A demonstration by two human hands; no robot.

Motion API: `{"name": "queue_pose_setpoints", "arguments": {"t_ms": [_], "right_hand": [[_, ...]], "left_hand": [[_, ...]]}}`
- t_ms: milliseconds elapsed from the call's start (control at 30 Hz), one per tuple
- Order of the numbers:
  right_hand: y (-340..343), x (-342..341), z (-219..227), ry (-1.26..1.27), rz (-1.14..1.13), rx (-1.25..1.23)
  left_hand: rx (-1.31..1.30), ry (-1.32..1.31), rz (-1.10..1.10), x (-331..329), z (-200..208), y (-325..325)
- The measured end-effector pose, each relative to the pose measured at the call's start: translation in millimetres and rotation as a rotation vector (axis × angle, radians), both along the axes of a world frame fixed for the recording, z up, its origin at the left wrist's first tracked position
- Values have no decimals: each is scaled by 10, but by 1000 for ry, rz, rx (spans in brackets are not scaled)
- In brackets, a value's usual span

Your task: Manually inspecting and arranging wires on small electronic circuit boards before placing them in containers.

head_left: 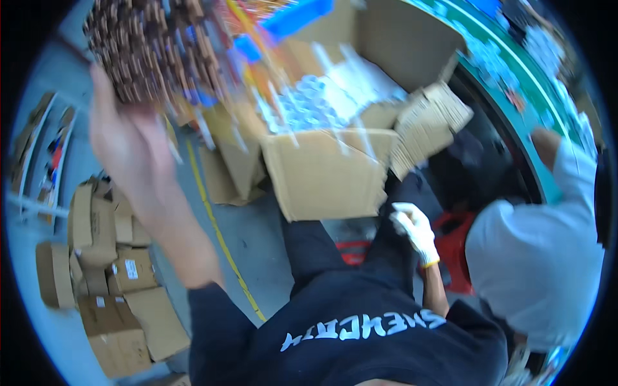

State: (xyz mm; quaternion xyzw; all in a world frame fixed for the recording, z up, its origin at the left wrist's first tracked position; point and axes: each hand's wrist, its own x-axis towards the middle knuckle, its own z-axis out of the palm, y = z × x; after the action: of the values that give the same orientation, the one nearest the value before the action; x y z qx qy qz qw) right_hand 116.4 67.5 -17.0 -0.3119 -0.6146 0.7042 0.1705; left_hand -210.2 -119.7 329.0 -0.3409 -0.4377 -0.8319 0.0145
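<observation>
My left hand (132, 138), bare and raised at the upper left, presses its palm against the lower edge of a big bundle of thin brown pieces (158, 58). Its thumb lies along the bundle's side, and the other fingers are largely hidden. Motion smears the bundle, so its exact kind is unclear. My right hand (415, 230), in a white knit glove with a yellow cuff edge, rests near my right thigh with curled fingers and nothing visible in them. Before me stands an open cardboard box (328, 174) with many small clear plastic pieces (306, 106) inside.
A blue tray (296, 19) sits at the box's far side. Along the right runs a green work table (473, 26) bearing clear parts. A person in grey (534, 270) works there beside a red stool (454, 251). Cardboard boxes (112, 321) and a rack (48, 151) stand left.
</observation>
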Motion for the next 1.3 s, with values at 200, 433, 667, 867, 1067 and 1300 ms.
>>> {"name": "queue_pose_setpoints", "arguments": {"t_ms": [200,433,667,867,1067,1300], "right_hand": [[-622,404,911,-245,134,148],[-654,264,384,918,-484,-713],[-274,315,199,719,-459,-586],[-79,377,404,550,-397,-296],[-108,418,511,455,-261,-330],[-107,366,622,261,-241,-268]], "left_hand": [[-77,-920,-577,2098,-1720,457],[-330,-671,-497,2822,-2804,591],[-538,-412,-513,2937,-3339,535],[-529,-378,-536,2278,-2957,810],[-480,-347,-597,2131,-2766,1085],[-438,-256,-457,2244,-2765,1075]]}}
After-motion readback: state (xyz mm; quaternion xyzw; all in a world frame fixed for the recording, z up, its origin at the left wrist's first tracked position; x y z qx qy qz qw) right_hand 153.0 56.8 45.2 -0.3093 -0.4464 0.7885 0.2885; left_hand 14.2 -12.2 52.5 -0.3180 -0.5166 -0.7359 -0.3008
